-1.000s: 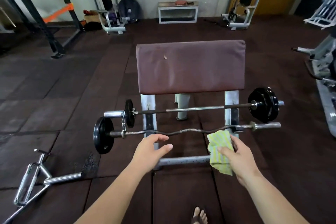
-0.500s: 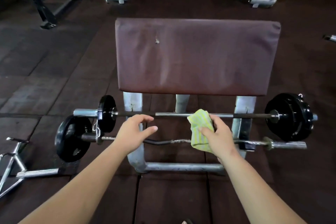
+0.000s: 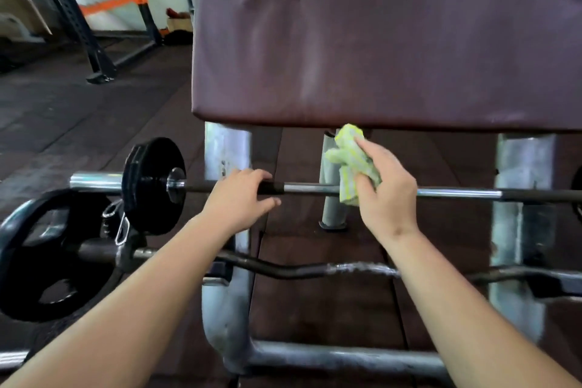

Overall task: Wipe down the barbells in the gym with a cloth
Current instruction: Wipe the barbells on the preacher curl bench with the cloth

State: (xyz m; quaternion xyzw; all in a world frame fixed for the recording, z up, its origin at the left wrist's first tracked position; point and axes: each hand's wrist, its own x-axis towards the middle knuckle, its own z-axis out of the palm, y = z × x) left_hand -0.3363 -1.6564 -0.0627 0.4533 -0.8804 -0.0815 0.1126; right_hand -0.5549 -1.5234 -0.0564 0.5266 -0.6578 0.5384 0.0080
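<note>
Head view, sole camera.

1. Straight barbell [image 3: 315,188]: lies level across the steel uprights [image 3: 227,151] of a bench frame, below the pad. Chrome middle section, dark sections to either side. A small black plate [image 3: 151,186] sits on its left sleeve.
2. Cloth [image 3: 349,156]: yellow-green, striped, bunched. It is pressed onto the chrome part of the straight barbell, just beside the centre post, and hangs a little below the bar.
3. Right hand [image 3: 389,190]: fingers and thumb curled around the cloth, clamping it against the bar.
4. Left hand [image 3: 237,195]: at the bar's dark left section. Fingers [image 3: 256,174] reach over the top and the thumb sits beneath, spread apart and not closed around the bar.
5. Curl bar [image 3: 299,271]: wavy shaft, resting on lower hooks of the same frame, nearer the camera. Both forearms cross above it. A large black plate [image 3: 47,257] is on its left end, with a spring clip [image 3: 121,230] beside the plate.
6. Pad [image 3: 378,41]: maroon, worn, with a small tear near the top.
7. Rack [image 3: 74,12]: dark steel with an orange strap, at the rear left on the dark mat floor [image 3: 63,110].
</note>
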